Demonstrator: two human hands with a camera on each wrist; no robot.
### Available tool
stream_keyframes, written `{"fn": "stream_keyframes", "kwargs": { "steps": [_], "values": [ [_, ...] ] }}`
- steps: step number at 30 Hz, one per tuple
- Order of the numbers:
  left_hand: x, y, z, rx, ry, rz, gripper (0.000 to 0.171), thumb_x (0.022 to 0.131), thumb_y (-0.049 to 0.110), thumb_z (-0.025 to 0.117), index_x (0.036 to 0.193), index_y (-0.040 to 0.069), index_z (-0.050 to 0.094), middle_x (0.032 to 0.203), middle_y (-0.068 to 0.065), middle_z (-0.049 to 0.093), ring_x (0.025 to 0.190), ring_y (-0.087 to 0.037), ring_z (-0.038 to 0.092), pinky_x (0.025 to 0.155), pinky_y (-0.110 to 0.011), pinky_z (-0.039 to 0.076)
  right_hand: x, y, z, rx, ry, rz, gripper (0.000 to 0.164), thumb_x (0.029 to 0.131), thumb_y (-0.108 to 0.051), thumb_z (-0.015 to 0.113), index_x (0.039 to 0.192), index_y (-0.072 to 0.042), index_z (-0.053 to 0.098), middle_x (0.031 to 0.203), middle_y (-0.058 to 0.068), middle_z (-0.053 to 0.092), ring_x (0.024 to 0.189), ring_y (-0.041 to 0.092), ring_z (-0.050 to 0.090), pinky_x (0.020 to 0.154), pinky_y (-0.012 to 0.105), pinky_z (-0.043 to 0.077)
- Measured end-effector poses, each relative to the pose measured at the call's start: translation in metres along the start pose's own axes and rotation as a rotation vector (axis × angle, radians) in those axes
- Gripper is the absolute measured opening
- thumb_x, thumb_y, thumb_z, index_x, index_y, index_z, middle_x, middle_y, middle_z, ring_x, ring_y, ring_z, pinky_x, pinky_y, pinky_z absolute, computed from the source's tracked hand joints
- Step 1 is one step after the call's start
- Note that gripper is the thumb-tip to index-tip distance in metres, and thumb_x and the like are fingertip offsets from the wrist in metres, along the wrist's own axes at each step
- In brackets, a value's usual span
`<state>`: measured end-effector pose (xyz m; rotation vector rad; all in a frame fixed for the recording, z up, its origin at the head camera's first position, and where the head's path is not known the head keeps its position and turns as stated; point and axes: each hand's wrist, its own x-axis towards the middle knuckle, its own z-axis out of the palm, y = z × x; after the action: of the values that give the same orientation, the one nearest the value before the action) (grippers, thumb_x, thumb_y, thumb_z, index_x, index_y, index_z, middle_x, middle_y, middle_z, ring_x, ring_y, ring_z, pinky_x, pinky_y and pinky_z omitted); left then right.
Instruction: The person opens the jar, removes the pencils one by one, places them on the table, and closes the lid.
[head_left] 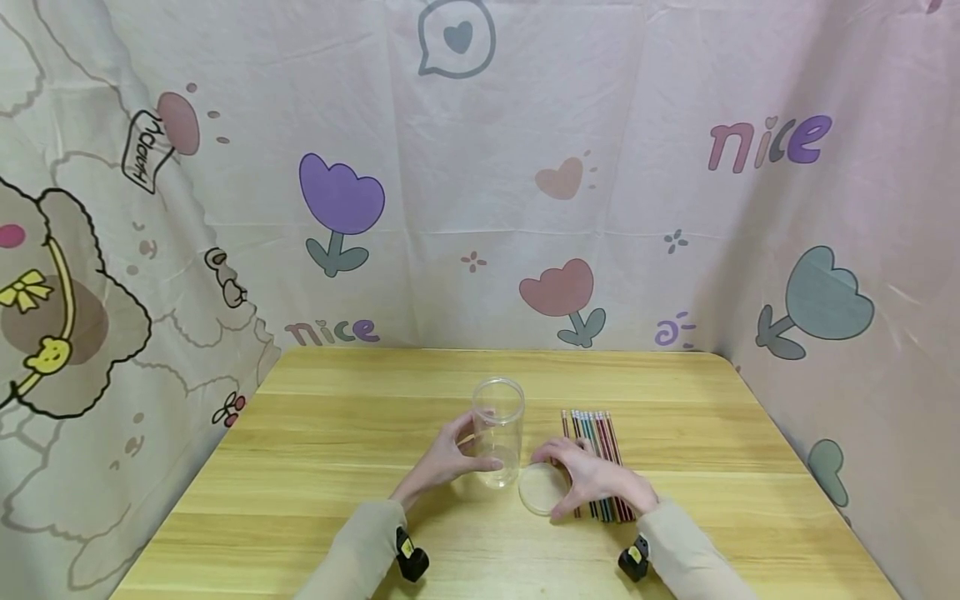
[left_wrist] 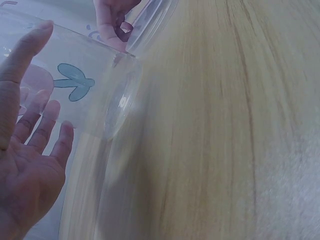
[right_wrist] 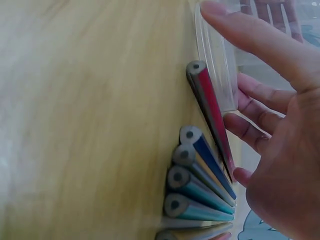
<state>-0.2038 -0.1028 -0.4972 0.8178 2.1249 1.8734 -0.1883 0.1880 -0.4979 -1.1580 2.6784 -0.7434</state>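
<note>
A clear cylindrical plastic jar (head_left: pixel 508 433) stands upright near the middle of the table, its top uncovered. My left hand (head_left: pixel 448 454) holds it from the left, thumb in front and fingers behind; in the left wrist view the fingers show through the jar wall (left_wrist: pixel 100 65). Flat on the table just right of the jar lies a round clear lid (head_left: pixel 538 490). My right hand (head_left: pixel 592 477) spans the lid with thumb and fingers at its rim. Beneath that hand is a row of unsharpened pencils (head_left: pixel 612 437), partly hidden; a red one (right_wrist: pixel 214 105) lies apart, close beside the lid.
The wooden table (head_left: pixel 337 433) reaches back to a patterned cloth (head_left: pixel 465 167) hanging behind it and along both sides. Wrist cameras (head_left: pixel 411 557) are strapped to both forearms.
</note>
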Motion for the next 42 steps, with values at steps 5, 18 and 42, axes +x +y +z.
{"fn": "stream_keyframes", "kwargs": {
  "steps": [5,18,42],
  "values": [
    [0.0,0.0,0.0,0.004,0.005,0.005,0.073,0.081,0.012,0.084,0.144,0.007,0.048,0.152,-0.02,0.047,0.138,-0.045,0.048,0.116,-0.055,0.044,0.001,-0.001,0.001,0.013,0.0,0.002,0.076,0.061,-0.032,0.094,0.126,-0.014,0.06,0.128,0.003,0.061,0.117,0.021,0.052,0.1,0.043,0.032],
    [-0.001,0.001,0.001,0.003,0.007,-0.005,0.074,0.081,0.012,0.084,0.146,0.007,0.046,0.15,-0.019,0.049,0.135,-0.047,0.05,0.115,-0.053,0.047,0.002,0.001,-0.003,0.065,0.022,0.006,0.075,0.062,-0.026,0.091,0.128,-0.01,0.06,0.127,0.004,0.062,0.112,0.021,0.053,0.099,0.041,0.034],
    [0.0,0.001,0.0,0.014,0.006,0.006,0.075,0.081,0.013,0.084,0.146,0.004,0.046,0.154,-0.02,0.045,0.138,-0.042,0.049,0.118,-0.055,0.042,0.009,-0.004,-0.044,0.171,0.147,0.004,0.075,0.069,-0.015,0.086,0.135,0.001,0.054,0.13,0.018,0.062,0.119,0.037,0.058,0.104,0.064,0.049]
  ]
}}
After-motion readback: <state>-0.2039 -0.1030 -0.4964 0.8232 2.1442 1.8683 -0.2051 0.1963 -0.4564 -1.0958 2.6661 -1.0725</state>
